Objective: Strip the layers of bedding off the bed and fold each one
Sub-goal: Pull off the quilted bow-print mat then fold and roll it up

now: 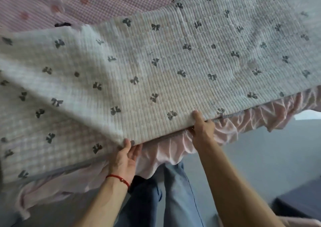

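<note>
Both hands are on the blanket point(156, 61) now, the pale quilted one dotted with small dark bows that fills the middle of the frame from left edge to right. The left hand point(126, 159), low and left of centre with a red string bracelet point(118, 179) at the wrist, pinches the near edge: thumb on top, fingers point(136, 151) tucked under the fold. The right hand point(202, 131), just right of centre, grips the same edge further along, thumb pressed on the top side and the other fingers curled underneath, out of sight.

The blanket looks doubled back on itself, its far edge lying across a pink sheet point(78, 2) with red spots in the upper left. Below the held edge a pink ruffled bed skirt point(175, 150) hangs down towards the grey floor point(260, 157), and the person's blue trousers point(175, 192) show at the bottom centre.

How will it handle? Soft and floppy, I'd say, with some body from the quilting, so it sags between the hands and creases diagonally on the left. It seems light enough for two hands, and the ribbed weave should give a good hold. The edge is the place to hold it, hands spread wider towards the corners to keep the fold square.

No brand, label or writing can be read anywhere.
</note>
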Available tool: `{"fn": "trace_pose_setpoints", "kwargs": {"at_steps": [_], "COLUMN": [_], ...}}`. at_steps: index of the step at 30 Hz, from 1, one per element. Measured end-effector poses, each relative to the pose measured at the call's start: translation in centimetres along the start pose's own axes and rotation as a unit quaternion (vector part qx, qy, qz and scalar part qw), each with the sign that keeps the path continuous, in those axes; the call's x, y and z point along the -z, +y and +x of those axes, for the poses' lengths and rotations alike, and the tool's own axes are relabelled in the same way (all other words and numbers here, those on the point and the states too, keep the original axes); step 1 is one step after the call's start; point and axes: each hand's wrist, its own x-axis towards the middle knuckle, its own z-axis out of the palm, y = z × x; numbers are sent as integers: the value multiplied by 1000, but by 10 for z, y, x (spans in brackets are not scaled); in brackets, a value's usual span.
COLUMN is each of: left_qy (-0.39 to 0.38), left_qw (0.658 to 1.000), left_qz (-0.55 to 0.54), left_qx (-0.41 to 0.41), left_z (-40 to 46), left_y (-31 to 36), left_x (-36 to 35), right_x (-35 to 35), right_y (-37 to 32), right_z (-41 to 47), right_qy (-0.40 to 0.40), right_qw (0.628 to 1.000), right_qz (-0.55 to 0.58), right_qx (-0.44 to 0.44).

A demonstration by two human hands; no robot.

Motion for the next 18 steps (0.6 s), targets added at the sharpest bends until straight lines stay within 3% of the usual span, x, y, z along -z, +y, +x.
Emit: {"fn": "trace_pose_setpoints", "kwargs": {"at_steps": [3,7,12,18], "left_qy": [5,-19,8,34], "left_qw": [999,994,1000,999], "left_qz": [19,97,3,-20], "left_qx": [27,47,0,33], "left_z": [12,31,42,33], "left_y": [-10,8,31,7], "left_x": [10,3,20,38], "right_x": [7,13,20,10], "right_y": [9,18,27,34], "right_z": [5,23,29,25], "right_qy": [-1,8,54,52], "right_qw": [1000,997,988,992], "right_qz": [6,-65,-127,-88], "right_qx": [19,30,75,73]}}
